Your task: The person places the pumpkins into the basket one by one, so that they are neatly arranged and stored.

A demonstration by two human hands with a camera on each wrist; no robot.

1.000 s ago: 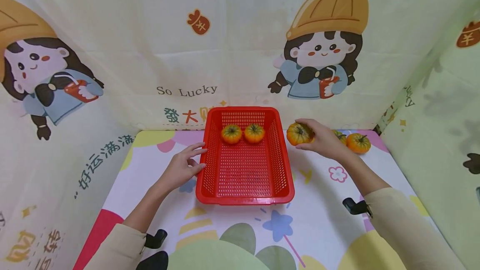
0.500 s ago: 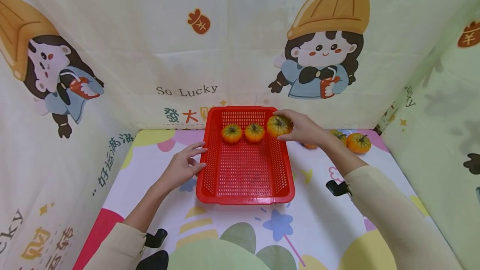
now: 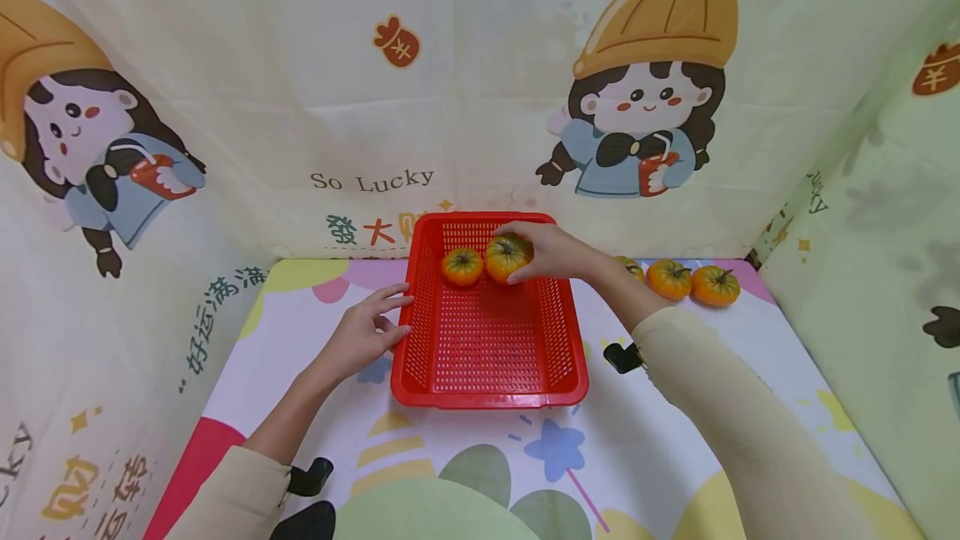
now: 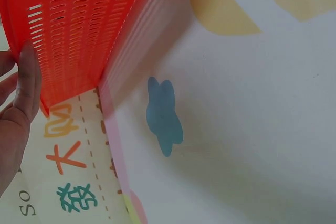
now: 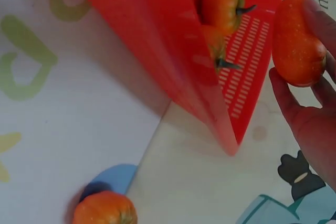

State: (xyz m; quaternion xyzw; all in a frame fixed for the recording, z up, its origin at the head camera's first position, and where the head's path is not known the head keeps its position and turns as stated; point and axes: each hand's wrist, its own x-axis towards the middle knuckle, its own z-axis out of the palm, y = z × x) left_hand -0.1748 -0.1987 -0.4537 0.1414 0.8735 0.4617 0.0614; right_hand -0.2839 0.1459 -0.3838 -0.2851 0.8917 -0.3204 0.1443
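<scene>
My right hand grips an orange tomato with fingers and thumb curled round its sides. It is over the back part of a red plastic basket. Two more tomatoes sit inside; the left one shows in the head view, while the held one overlaps the other there. Both inside tomatoes appear past the basket wall in the right wrist view. My left hand rests its extended fingertips against the basket's left rim, with fingers along the outer wall.
Right of the basket, a row of tomatoes lies near the table's back edge, one partly behind the right forearm. A printed cloth hangs behind the table. Black wrist-camera mounts stick out from the sleeves.
My right hand has carried the tomato leftward from the table's right side, across the basket's right rim, to above the inside tomatoes. The left hand and basket have stayed put.
</scene>
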